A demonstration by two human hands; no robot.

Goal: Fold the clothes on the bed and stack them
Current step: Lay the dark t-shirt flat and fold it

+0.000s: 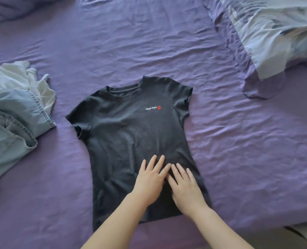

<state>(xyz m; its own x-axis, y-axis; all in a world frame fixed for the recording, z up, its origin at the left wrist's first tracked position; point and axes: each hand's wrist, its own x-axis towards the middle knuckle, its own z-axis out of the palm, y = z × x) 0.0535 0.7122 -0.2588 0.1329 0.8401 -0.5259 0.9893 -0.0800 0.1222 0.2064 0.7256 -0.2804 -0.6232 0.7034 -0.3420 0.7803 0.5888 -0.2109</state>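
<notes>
Taking the tee (131, 133) as the landmark: well to its left lies a loose heap of clothes (14, 112), pale blue denim with something white bunched on top, not yet folded. The tee itself is dark, short-sleeved, spread flat and face up in the middle of the purple sheet (220, 141), collar away from the person, a small logo on the chest. Well to its right, at the far corner, sits a pillow (274, 42) in a pale printed case.

It looks like thin knit cotton: light, limp, no stiffness, likely to drag and wrinkle against the creased sheet rather than slide. It should fold best when taken by pinching a shoulder seam and the hem on one side, or both sleeves, and laying each side over the middle.

Both hands are flat on the tee's lower middle, near the hem. The left hand (151, 178) and right hand (185, 187) lie side by side, fingers straight and spread, forefingers nearly touching, pressing on the cloth and gripping nothing.
</notes>
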